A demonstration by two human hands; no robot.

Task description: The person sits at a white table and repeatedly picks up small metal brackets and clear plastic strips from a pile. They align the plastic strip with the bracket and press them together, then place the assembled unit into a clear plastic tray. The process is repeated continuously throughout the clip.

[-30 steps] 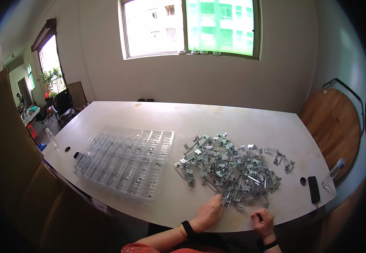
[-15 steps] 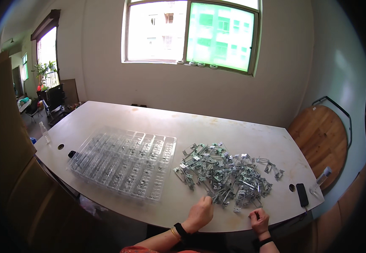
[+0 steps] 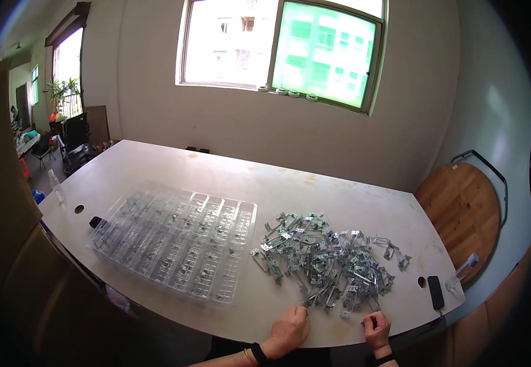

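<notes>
A loose heap of silvery metal brackets (image 3: 330,260) lies on the white table, right of centre. At the heap's near edge is my left hand (image 3: 290,331), its fingers closed; whatever they may hold is hidden. My right hand (image 3: 377,331) is closed in a pinch just below the heap's near right side, close to a thin bracket end. What is between its fingertips is too small to make out. To the left lies a clear plastic tray (image 3: 251,227) with rows of compartments, many of them holding small metal parts.
A black oblong device (image 3: 436,292) with a cord lies near the right edge, beside a round hole (image 3: 422,282). Clear bottles stand at the right corner (image 3: 463,269) and left edge (image 3: 56,186). A round wooden tabletop (image 3: 463,217) leans against the right wall.
The view has tilted and shifted slightly, so the table's near edge and both hands appear lower. Both hands stay closed beside the bracket heap.
</notes>
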